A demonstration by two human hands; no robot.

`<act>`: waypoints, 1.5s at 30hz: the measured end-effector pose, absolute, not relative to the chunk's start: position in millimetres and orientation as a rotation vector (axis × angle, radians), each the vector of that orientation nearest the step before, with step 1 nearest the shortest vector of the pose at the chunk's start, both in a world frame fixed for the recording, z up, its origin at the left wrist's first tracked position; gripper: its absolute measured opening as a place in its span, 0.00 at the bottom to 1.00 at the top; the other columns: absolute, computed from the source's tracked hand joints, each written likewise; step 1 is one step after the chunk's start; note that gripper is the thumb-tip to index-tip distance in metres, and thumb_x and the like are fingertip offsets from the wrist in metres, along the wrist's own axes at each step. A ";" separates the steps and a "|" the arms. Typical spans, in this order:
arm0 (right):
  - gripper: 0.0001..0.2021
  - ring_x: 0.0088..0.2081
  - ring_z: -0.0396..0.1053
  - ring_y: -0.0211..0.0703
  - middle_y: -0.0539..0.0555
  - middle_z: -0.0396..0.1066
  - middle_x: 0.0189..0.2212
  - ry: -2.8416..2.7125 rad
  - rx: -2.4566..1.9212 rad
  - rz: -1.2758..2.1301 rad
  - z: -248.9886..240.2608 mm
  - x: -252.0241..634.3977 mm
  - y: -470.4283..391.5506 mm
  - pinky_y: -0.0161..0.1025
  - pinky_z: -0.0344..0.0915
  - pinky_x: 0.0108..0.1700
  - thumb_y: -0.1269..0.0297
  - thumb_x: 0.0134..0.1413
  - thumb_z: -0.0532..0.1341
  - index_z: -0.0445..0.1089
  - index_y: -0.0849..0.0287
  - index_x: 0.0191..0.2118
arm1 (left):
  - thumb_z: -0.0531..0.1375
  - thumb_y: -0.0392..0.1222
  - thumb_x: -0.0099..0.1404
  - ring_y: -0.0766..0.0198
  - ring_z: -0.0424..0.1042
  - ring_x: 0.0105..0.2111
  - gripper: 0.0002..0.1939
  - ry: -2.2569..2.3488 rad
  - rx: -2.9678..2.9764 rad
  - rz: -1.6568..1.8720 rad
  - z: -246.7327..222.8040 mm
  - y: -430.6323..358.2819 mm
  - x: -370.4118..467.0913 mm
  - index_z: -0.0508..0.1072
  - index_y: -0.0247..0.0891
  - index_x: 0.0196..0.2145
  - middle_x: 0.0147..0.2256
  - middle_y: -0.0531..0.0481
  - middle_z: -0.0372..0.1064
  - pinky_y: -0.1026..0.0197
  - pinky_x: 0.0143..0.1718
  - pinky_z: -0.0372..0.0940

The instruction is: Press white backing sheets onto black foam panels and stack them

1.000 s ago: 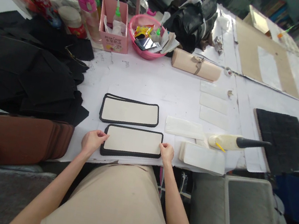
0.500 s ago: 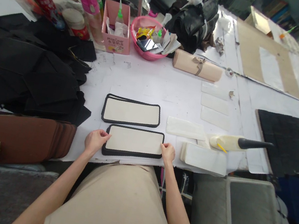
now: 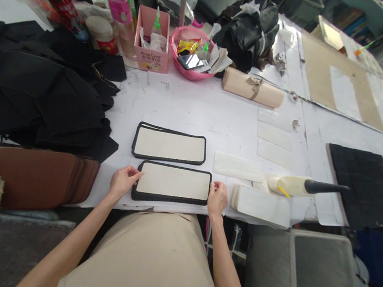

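Observation:
A cream rectangular panel with a black border (image 3: pixel 174 182) lies on top of a small stack near the table's front edge. At its left end, my left hand (image 3: pixel 123 183) is closed in a pinch, the fingertips just over the border. My right hand (image 3: pixel 217 200) is at the opposite end, its fingers bent and closed against the panel's right edge; the thumb's grip is partly hidden. Just beyond lies a second stack of similar black-edged panels (image 3: pixel 171 146), its top one slightly askew from the one beneath.
To the right are a stack of whitish plates (image 3: pixel 264 206) and a cream bottle with a black nozzle (image 3: pixel 288 184). Black sheets (image 3: pixel 38 87) and tied brown panels (image 3: pixel 33 180) crowd the left. Behind are a pink box (image 3: pixel 150 59), a pink basket (image 3: pixel 192 73) and a beige roll (image 3: pixel 274 96).
My right hand has shifted slightly right and down, its fingertips now beside the panel's edge rather than over it. My left hand keeps its pinch. The view has shifted slightly.

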State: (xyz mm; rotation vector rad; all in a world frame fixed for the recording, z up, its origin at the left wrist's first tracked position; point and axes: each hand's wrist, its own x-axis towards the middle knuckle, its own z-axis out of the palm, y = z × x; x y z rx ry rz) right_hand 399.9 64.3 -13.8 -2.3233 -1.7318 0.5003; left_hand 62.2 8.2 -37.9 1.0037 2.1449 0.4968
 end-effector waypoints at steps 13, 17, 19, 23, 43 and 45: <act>0.26 0.69 0.40 0.45 0.56 0.48 0.68 -2.629 -1.293 0.414 -65.5 279.1 54.1 0.49 0.38 0.69 0.63 0.67 0.48 0.51 0.65 0.67 | 0.46 0.39 0.68 0.51 0.43 0.68 0.30 1.854 2.277 0.328 -59.2 22.2 140.3 0.53 0.27 0.66 0.67 0.35 0.46 0.45 0.67 0.39; 0.31 0.70 0.37 0.46 0.56 0.43 0.69 -2.658 -1.302 0.410 -63.5 300.8 57.7 0.50 0.34 0.70 0.53 0.67 0.49 0.45 0.64 0.69 | 0.48 0.44 0.68 0.52 0.41 0.68 0.32 1.810 2.300 0.283 -63.8 19.2 131.5 0.49 0.32 0.67 0.68 0.38 0.42 0.44 0.67 0.36; 0.34 0.70 0.36 0.47 0.57 0.42 0.69 -2.652 -1.367 0.415 -60.6 318.6 59.1 0.51 0.33 0.69 0.50 0.66 0.50 0.43 0.64 0.70 | 0.49 0.46 0.69 0.51 0.40 0.68 0.33 1.809 2.292 0.286 -62.5 17.5 126.3 0.49 0.32 0.67 0.68 0.38 0.41 0.43 0.67 0.36; 0.35 0.70 0.37 0.49 0.58 0.43 0.69 -2.583 -1.580 0.417 -61.4 354.9 60.0 0.52 0.33 0.69 0.50 0.66 0.50 0.41 0.62 0.70 | 0.51 0.50 0.67 0.49 0.39 0.68 0.35 1.832 2.256 0.304 -62.7 13.0 115.7 0.50 0.31 0.67 0.68 0.36 0.40 0.42 0.67 0.37; 0.33 0.70 0.37 0.50 0.62 0.45 0.69 -2.390 -1.783 0.344 -78.9 386.3 55.3 0.53 0.39 0.68 0.51 0.65 0.49 0.46 0.67 0.69 | 0.56 0.51 0.64 0.46 0.40 0.68 0.41 1.864 2.217 0.327 -72.3 6.1 103.3 0.47 0.32 0.68 0.68 0.33 0.41 0.41 0.67 0.40; 0.33 0.70 0.37 0.50 0.61 0.45 0.69 -2.393 -1.791 0.331 -79.0 386.1 56.0 0.53 0.38 0.68 0.51 0.66 0.49 0.45 0.66 0.69 | 0.55 0.52 0.65 0.46 0.40 0.68 0.40 1.861 2.222 0.321 -69.1 6.7 102.4 0.47 0.30 0.67 0.68 0.33 0.41 0.41 0.67 0.39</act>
